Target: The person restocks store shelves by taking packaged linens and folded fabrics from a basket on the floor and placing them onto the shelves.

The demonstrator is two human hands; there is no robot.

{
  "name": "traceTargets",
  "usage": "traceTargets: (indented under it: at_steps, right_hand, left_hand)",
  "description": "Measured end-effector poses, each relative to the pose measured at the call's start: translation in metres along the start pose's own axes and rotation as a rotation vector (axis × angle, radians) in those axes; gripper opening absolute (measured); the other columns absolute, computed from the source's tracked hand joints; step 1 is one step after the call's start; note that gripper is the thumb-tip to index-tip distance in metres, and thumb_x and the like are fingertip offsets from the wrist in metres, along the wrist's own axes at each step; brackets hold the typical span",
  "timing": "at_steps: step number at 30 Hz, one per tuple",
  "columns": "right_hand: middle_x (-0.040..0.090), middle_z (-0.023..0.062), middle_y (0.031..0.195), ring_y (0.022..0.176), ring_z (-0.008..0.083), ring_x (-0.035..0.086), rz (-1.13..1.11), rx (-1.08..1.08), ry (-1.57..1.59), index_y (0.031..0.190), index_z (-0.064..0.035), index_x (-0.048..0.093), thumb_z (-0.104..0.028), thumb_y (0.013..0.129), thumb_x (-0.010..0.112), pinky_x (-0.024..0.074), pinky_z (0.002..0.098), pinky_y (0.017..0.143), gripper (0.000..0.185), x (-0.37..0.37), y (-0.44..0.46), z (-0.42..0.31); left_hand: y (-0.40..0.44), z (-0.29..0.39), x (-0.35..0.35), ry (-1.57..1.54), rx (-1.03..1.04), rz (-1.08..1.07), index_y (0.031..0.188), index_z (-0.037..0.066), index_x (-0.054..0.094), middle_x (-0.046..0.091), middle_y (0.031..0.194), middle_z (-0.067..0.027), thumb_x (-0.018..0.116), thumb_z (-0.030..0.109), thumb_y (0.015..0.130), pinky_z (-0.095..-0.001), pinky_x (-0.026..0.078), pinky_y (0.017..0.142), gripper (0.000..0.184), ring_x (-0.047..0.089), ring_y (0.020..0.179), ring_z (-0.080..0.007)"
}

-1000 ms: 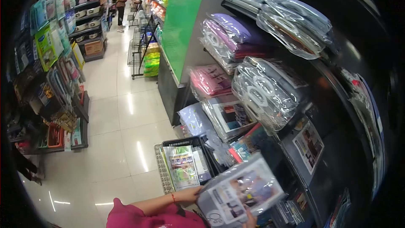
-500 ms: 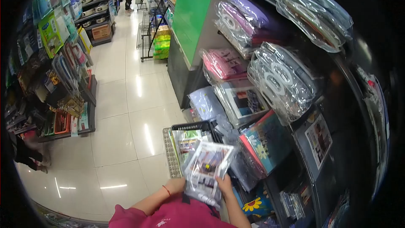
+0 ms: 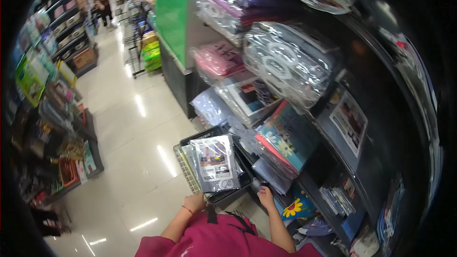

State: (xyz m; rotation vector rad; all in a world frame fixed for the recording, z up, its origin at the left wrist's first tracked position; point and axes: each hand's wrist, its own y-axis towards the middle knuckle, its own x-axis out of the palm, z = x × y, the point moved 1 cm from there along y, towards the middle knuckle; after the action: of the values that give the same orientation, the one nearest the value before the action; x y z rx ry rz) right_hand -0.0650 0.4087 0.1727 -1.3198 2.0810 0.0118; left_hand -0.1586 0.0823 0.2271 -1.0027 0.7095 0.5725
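Observation:
A flat package in clear plastic [image 3: 213,162], with a printed picture label, lies on top of other items in a black shopping basket [image 3: 245,181]. At the basket's near left corner is my left hand [image 3: 194,202], a red string on its wrist, its fingers closed on the edge. My right hand [image 3: 266,197] is off the package, to the right of the basket and close to the shelf. Its fingers are loosely bent and apart, with nothing visible in them. A patterned light panel [image 3: 188,169] lines the basket's left side.
Shelves on the right hold plastic-wrapped textiles [image 3: 290,64], a pink bundle [image 3: 220,59] and a floral teal package [image 3: 288,145]. A green-topped pillar [image 3: 172,19] stands ahead. Left of the tiled aisle [image 3: 128,128] are racks of goods; a person [image 3: 103,0] is far down it.
The plastic package has gone from between my hands down into the basket. My right hand has let go and moved right; my left has shifted to the basket's corner. The view has turned right.

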Motion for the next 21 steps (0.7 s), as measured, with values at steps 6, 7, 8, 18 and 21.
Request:
traceTargets:
  at_steps: [6,7,8,18,21]
  right_hand:
    - [0.059,0.0123,0.096,0.081,0.0186,0.060,-0.055,-0.020,0.628,0.107,0.0027,0.049,-0.006,0.083,0.052,0.0478,0.0296,0.073,0.027,-0.072,-0.034,0.023]
    - [0.060,0.0110,0.093,0.080,0.0170,0.059,0.028,-0.070,0.652,0.107,0.0023,0.049,-0.007,0.084,0.051,0.0470,0.0291,0.074,0.025,-0.097,-0.040,-0.006]
    - [0.060,0.0088,0.088,0.079,0.0154,0.058,0.182,-0.206,0.617,0.104,0.0010,0.050,-0.007,0.084,0.051,0.0465,0.0283,0.074,0.021,-0.121,-0.042,-0.026]
    - [0.045,0.0138,0.124,0.117,0.0326,0.039,1.004,-0.553,-0.710,0.119,-0.0092,0.047,-0.023,0.072,0.065,0.0275,0.0412,0.098,0.052,-0.270,-0.062,-0.253]
    - [0.041,0.0133,0.129,0.121,0.0322,0.035,0.929,-0.416,-0.897,0.123,-0.0114,0.045,-0.033,0.072,0.065,0.0238,0.0424,0.101,0.059,-0.262,-0.013,-0.218]
  left_hand:
    - [0.023,0.022,0.011,0.127,0.219,-0.167,0.099,0.009,0.054,0.061,0.095,-0.0169,0.047,0.043,0.079,-0.0450,0.046,0.075,0.040,0.060,0.089,-0.0327]
    - [0.027,0.026,0.008,0.158,0.222,-0.192,0.099,0.009,0.054,0.061,0.095,-0.0170,0.046,0.042,0.080,-0.0449,0.046,0.075,0.039,0.059,0.090,-0.0331]
    - [0.031,0.031,0.006,0.190,0.246,-0.223,0.104,0.009,0.052,0.061,0.096,-0.0180,0.047,0.041,0.080,-0.0446,0.046,0.075,0.040,0.059,0.089,-0.0334]
    - [0.039,0.043,0.007,0.193,0.396,-0.199,0.102,0.009,0.052,0.059,0.097,-0.0197,0.049,0.031,0.077,-0.0436,0.046,0.077,0.034,0.058,0.090,-0.0347]
    - [0.031,0.035,0.008,0.169,0.395,-0.197,0.105,0.010,0.051,0.059,0.096,-0.0207,0.048,0.039,0.078,-0.0456,0.046,0.077,0.040,0.058,0.088,-0.0366]
